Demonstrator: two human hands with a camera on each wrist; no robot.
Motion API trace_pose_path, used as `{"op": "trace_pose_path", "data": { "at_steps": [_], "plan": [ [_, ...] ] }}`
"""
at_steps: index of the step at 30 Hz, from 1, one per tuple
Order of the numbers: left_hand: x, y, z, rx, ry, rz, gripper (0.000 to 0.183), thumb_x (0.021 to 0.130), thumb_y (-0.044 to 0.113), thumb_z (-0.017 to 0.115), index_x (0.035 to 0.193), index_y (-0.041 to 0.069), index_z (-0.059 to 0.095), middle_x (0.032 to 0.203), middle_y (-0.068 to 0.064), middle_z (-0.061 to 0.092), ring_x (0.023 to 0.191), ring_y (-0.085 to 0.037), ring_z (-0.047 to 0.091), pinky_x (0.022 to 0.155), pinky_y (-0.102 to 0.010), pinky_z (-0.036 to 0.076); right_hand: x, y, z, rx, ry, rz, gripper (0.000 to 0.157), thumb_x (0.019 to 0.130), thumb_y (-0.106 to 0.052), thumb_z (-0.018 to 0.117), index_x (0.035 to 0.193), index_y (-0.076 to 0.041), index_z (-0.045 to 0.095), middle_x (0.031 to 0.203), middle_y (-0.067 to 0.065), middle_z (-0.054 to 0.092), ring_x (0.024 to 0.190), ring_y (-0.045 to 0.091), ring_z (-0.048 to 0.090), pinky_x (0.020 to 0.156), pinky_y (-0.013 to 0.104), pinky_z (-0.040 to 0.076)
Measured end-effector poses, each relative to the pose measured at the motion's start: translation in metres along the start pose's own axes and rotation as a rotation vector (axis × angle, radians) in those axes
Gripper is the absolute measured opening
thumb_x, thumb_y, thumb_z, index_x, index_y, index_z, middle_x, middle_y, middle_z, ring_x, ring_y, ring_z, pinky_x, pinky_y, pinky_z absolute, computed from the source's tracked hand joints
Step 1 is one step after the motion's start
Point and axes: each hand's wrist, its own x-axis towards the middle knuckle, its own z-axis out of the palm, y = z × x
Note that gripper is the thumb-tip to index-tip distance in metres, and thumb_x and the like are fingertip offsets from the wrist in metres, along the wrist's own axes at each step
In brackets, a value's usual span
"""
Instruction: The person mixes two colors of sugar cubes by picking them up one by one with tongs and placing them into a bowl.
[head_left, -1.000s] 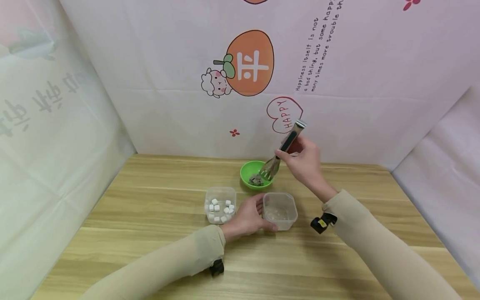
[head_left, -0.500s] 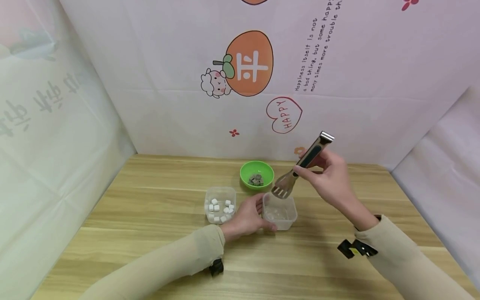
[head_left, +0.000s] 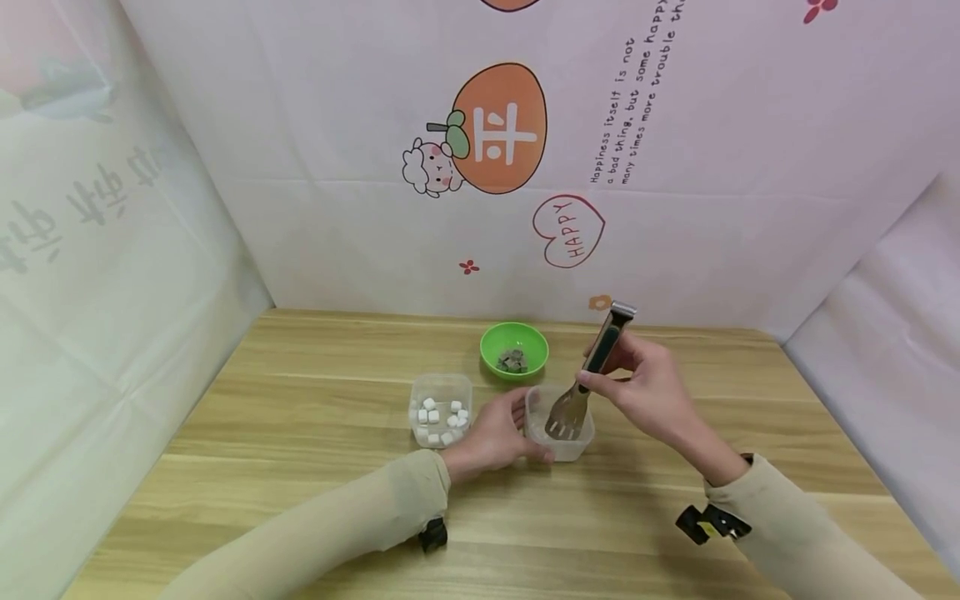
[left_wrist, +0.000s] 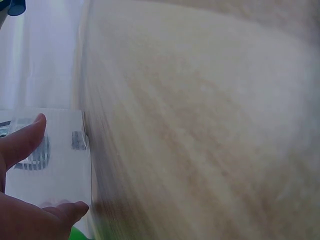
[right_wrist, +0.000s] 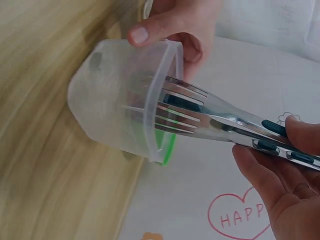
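My right hand [head_left: 652, 387] pinches metal tongs [head_left: 567, 410] with dark inlays by their handle, the slotted ends pointing down inside a clear plastic container [head_left: 572, 451]. My left hand [head_left: 495, 429] holds that container at its left side, thumb in front and fingers behind. In the right wrist view, the tongs' ends [right_wrist: 182, 107] reach through the mouth of the container [right_wrist: 115, 100]. A small grey piece [right_wrist: 95, 61] shows through its wall close to the bottom. Behind the container, a green bowl [head_left: 525, 333] has several small grey pieces [head_left: 512, 361] in it.
To the left of my left hand stands a second clear container [head_left: 442, 383] with several white cubes [head_left: 433, 416]. The wooden table [head_left: 315, 467] ends at a white printed cloth [head_left: 337, 250] at the back, with more cloth at both sides.
My right hand has moved the tongs out of the green bowl, to the right and nearer, then down into the clear container. My left hand has stayed at the container.
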Motion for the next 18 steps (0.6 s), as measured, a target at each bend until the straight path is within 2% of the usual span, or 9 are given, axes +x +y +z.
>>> {"op": "trace_pose_path", "data": {
  "at_steps": [10,18],
  "plan": [
    [0.000,0.000,-0.001,-0.011,-0.013,0.002,0.104,0.069,-0.002,0.097,0.157,-0.001,0.042,0.156,-0.018,0.052,0.142,-0.031,0.050,0.118,-0.037,0.043,0.004,0.015,0.012,0.015,-0.088,0.036,0.020,0.091,-0.007,0.083,0.105,-0.006,0.070,0.089,0.003,0.073,0.080,0.020,0.071,0.067,0.028,0.059],
    [-0.001,-0.001,-0.002,-0.001,-0.013,0.006,0.103,0.070,0.001,0.097,0.157,-0.001,0.043,0.155,-0.017,0.052,0.141,-0.031,0.051,0.118,-0.038,0.044,0.006,0.020,0.020,0.051,-0.093,0.042,0.019,0.090,-0.004,0.083,0.103,-0.005,0.069,0.087,0.004,0.072,0.078,0.020,0.070,0.066,0.028,0.059]
  ]
}}
